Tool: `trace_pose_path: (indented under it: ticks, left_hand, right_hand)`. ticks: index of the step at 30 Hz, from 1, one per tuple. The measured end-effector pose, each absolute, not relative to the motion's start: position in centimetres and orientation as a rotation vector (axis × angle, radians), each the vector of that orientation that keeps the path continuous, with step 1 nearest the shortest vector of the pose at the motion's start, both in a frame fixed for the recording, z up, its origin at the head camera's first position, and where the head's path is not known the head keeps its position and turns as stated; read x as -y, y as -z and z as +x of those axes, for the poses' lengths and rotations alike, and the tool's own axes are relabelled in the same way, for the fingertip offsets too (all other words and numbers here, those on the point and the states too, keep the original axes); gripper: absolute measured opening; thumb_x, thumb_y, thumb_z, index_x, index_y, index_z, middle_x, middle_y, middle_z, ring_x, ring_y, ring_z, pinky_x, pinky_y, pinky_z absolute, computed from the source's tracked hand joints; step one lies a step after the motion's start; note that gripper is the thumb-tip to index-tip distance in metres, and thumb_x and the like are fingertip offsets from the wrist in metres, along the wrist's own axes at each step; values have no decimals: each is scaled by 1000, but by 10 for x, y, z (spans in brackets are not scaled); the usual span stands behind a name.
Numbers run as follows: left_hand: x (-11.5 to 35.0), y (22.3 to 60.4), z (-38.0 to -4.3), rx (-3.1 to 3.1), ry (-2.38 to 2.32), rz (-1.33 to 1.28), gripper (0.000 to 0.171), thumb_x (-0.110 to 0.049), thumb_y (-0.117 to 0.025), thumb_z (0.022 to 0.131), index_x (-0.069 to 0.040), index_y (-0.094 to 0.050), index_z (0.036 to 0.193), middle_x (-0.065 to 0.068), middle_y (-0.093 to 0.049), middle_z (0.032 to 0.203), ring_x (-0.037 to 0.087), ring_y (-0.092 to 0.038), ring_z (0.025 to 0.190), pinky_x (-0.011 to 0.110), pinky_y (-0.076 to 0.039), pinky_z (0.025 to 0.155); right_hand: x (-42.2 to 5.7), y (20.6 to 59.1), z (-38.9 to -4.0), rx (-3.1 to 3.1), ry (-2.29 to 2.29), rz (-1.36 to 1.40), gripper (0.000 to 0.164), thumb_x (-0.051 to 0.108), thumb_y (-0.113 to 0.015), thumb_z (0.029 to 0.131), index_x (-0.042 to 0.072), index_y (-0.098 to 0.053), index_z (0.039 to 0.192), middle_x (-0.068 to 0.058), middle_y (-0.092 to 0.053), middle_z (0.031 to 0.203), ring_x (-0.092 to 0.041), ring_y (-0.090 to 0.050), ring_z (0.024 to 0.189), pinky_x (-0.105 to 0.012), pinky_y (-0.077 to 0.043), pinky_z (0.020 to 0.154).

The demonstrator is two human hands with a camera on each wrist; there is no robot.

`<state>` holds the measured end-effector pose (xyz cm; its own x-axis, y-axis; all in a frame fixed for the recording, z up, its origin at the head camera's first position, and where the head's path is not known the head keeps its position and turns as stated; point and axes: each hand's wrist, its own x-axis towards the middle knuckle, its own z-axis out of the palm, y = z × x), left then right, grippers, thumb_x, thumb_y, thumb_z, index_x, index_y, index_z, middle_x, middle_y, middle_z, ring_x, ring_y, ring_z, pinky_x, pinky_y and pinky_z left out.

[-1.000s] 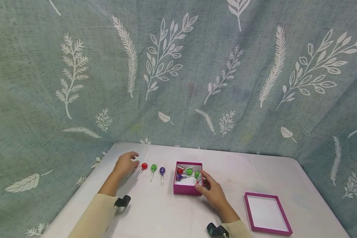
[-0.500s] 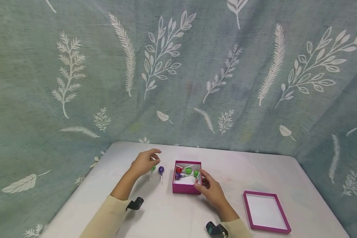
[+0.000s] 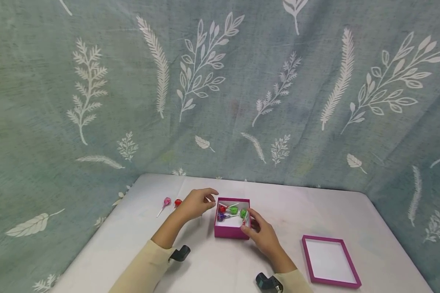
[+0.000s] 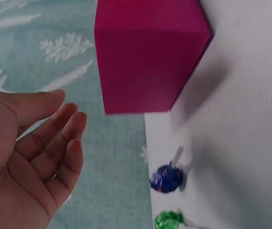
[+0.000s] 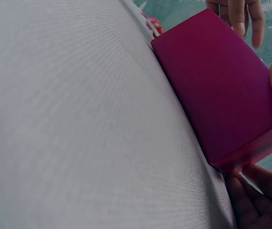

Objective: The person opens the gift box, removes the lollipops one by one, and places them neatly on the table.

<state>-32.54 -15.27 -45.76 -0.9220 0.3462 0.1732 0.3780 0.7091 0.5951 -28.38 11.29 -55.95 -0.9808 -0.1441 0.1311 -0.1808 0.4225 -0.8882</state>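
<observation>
My left hand [image 3: 197, 204] hovers just left of a magenta box [image 3: 232, 232], fingers loosely bent and nothing between them. In the left wrist view, a purple lollipop [image 4: 166, 179] and a green lollipop [image 4: 168, 220] lie below the box; from the head, that hand hides them. My right hand [image 3: 265, 232] holds the box at its right side, thumb near the front corner. Inside the open box are several wrapped lollipops, among them a red one [image 3: 222, 209], a green one [image 3: 234, 210] and a purple one [image 3: 221, 217].
A pink lollipop [image 3: 167, 201] and a partly covered red lollipop [image 3: 177, 202] lie on the white table, left of my left forearm. The box's magenta-rimmed lid [image 3: 330, 260] lies inside-up at the right. A leaf-patterned cloth [image 3: 220, 101] hangs behind the table.
My left hand has moved right from beside the pink lollipop, over the row, to the box's left side. It uncovers the pink lollipop and hides the green and purple ones. The right hand stays.
</observation>
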Motion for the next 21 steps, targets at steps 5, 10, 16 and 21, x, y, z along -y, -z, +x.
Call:
trace_pose_path:
  ticks: [5,10,16,21]
  left_hand:
    - [137,455,-322,2876,946,-834,29,-8,-69,90,-11,-67,118,-4,-68,92,12,-62,85,34,-51,75]
    - [122,462,-318,2914,867,-971,21,-13,-66,92,-9,-70,112,-8,-67,89,7,-60,81,31,-51,75]
    - [109,475,-311,2916,498,-1057,17,-19,-62,93,-14,-76,102,-12,-68,89,6,-59,77,34,-49,81]
    - [103,482,-305,3008,294,-1026,28,-31,-50,99,-20,-75,100,-13,-69,91,13,-65,96,48,-34,103]
  right_hand:
    - [-113,557,-285,2611,-1633,296,68,44,-72,86,28,-45,146,-13,-55,136,-29,-58,116,-51,-45,96]
    - [-114,558,-284,2618,-1635,299,69,45,-72,86,28,-44,146,-14,-55,136,-30,-58,116,-48,-48,92]
    - [-114,559,-283,2599,-1653,318,68,43,-72,86,26,-45,146,-15,-55,135,-31,-58,116,-48,-50,89]
    - [-112,560,-283,2616,-1635,318,69,45,-71,86,27,-44,146,-14,-55,136,-32,-58,117,-47,-51,88]
